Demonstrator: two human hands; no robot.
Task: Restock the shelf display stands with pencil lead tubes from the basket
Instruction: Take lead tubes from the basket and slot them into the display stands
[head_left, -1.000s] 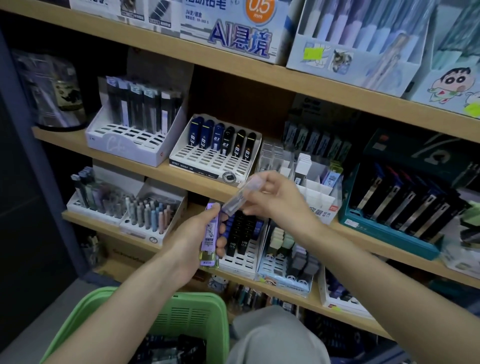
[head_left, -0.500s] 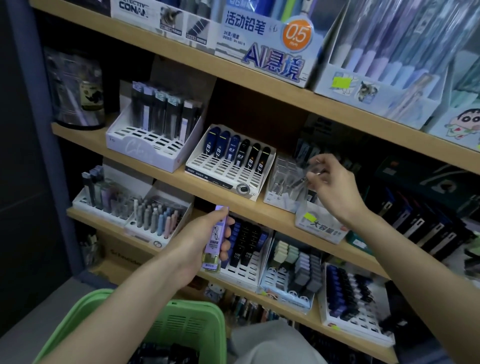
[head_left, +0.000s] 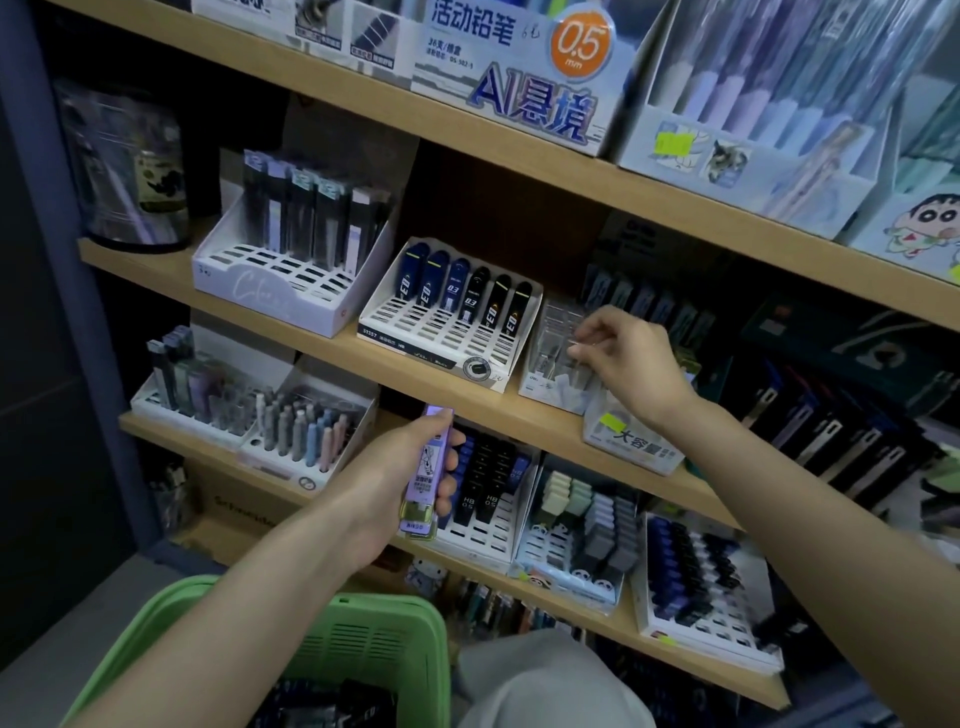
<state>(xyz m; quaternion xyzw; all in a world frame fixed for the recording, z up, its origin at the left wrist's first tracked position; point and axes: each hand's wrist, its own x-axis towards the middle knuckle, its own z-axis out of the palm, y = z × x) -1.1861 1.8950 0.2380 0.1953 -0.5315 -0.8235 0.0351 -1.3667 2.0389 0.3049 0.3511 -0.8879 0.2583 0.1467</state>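
The basket (head_left: 363, 644), green plastic with slotted walls, sits nearest at the bottom edge and contains dark packets whose print is not legible. Above it, the left hand (head_left: 384, 488) holds a purple lead tube (head_left: 427, 467) upright, with fingers (head_left: 451, 488) and thumb wrapped round its barrel. The tube has a clear yellowish base, and its printing is too small to read. Directly behind this tube, on the lower shelf (head_left: 208, 449), a white slotted stand (head_left: 483, 535) carries black tubes marked "HB 0.5" with blue ones alongside, loaded in the rear rows. The right hand (head_left: 634, 364) reaches to the middle shelf (head_left: 156, 265). Its thumb and forefinger pinch a clear tube (head_left: 582, 344), faint against the clear stand (head_left: 550, 332) directly beneath, which contains further transparent tubes. Just beside that stand, toward the shelf edge, is a white box (head_left: 634, 447) printed "大容量" and bearing a yellow sticker. Left of the clear stand, a white rack (head_left: 441, 343) holds three blue and three black tubes in its back row, two of them marked "0.3". Further left, a white stand with script lettering (head_left: 270, 291) holds tall dark packs at the rear. On the top shelf (head_left: 363, 101), a carton (head_left: 519, 78) reads "活动铅笔", "0.5 mm" in an orange disc, and "AI悬境".
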